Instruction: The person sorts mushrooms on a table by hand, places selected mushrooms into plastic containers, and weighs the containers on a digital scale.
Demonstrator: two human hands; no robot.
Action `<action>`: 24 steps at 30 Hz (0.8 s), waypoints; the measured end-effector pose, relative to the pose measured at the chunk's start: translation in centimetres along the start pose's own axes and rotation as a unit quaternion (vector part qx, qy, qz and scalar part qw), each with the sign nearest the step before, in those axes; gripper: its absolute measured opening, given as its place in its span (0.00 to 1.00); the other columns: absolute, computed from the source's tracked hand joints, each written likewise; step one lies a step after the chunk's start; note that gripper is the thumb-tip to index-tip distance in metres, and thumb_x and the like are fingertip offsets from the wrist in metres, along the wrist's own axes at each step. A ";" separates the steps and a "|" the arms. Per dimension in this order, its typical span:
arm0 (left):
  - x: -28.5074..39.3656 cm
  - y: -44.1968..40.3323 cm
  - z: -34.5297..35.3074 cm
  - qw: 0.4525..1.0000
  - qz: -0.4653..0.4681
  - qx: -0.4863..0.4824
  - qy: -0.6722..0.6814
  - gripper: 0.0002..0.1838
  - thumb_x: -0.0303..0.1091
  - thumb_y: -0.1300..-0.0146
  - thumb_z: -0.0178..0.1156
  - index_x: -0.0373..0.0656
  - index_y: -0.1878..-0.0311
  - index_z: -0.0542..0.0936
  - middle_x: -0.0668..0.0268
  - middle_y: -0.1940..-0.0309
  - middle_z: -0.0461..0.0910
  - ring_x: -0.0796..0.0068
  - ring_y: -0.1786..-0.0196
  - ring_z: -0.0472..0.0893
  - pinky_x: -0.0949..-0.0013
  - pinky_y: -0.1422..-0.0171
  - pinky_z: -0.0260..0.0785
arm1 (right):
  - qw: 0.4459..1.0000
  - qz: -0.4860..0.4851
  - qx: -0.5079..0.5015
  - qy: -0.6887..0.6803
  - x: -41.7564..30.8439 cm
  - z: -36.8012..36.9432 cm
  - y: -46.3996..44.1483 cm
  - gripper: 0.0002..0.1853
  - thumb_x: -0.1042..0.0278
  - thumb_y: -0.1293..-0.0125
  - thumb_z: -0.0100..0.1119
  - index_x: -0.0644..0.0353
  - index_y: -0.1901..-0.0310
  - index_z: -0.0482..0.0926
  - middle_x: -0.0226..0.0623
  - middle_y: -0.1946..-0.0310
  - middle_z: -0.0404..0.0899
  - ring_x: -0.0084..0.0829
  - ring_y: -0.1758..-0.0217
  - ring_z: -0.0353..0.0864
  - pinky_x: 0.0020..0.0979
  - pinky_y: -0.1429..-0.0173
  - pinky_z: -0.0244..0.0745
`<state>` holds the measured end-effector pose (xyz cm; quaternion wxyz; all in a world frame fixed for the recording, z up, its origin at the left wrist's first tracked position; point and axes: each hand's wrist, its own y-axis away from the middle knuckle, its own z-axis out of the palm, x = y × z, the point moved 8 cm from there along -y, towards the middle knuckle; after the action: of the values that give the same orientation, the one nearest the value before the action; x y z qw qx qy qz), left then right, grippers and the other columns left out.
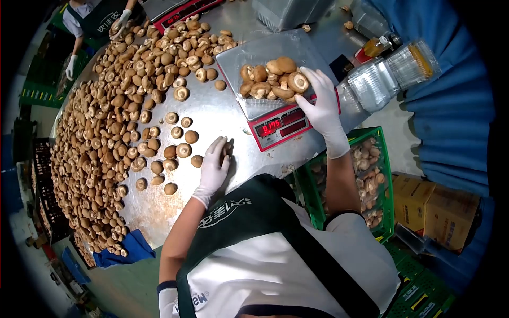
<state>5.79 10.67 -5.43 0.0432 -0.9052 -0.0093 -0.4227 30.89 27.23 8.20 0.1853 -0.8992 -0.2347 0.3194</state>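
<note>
My right hand [322,108], in a white glove, has thumb and fingers closed around a shiitake mushroom [298,82] at the right end of a clear plastic tray [249,107]. Several more brown mushrooms fill this tray. It rests on a digital scale [258,139] with a red front, whose lit display seems to read 0.175. At the table's near side, my left hand [213,165], also gloved, curls over a darker mushroom [227,150], partly hidden by the fingers. Loose mushrooms [184,150] lie just left of that hand.
A big heap of mushrooms [106,127] covers the left of the metal table [241,164]. Clear trays [374,85] and a bottle [375,46] stand at right. Below is a green crate [389,196] of mushrooms. Another person's gloved hand [123,20] works by a second scale [183,16].
</note>
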 end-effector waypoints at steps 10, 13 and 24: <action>1.0 1.2 -3.0 0.996 -0.011 0.090 0.024 0.37 0.30 0.41 0.65 0.40 0.27 0.64 0.45 0.29 0.63 0.46 0.27 0.64 0.54 0.23 0.56 | 0.910 0.160 0.080 -0.374 -2.0 0.3 0.2 0.21 0.79 0.38 0.59 0.63 0.42 0.78 0.42 0.46 0.79 0.41 0.40 0.76 0.39 0.34 0.69; -0.3 3.1 -2.3 0.813 -0.164 0.031 0.557 0.32 0.44 0.24 0.53 0.44 0.23 0.59 0.58 0.34 0.70 0.64 0.35 0.74 0.63 0.30 0.66 | 0.956 -0.004 -0.059 -0.289 -9.4 4.5 2.4 0.24 0.83 0.45 0.59 0.64 0.44 0.78 0.44 0.45 0.78 0.42 0.41 0.77 0.37 0.36 0.70; -12.5 32.0 -8.3 0.523 -0.281 0.504 0.628 0.13 0.40 0.32 0.56 0.42 0.51 0.78 0.61 0.62 0.82 0.69 0.66 0.81 0.66 0.62 0.73 | 0.808 -0.057 -0.497 -0.312 -18.9 18.1 11.9 0.25 0.82 0.34 0.51 0.64 0.34 0.71 0.43 0.41 0.74 0.36 0.41 0.77 0.32 0.36 0.71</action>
<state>-6.88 -21.65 -11.89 0.3656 -0.1833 -0.4450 -0.7967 9.54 10.52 -1.52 -0.3519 -0.7054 -0.4575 0.4113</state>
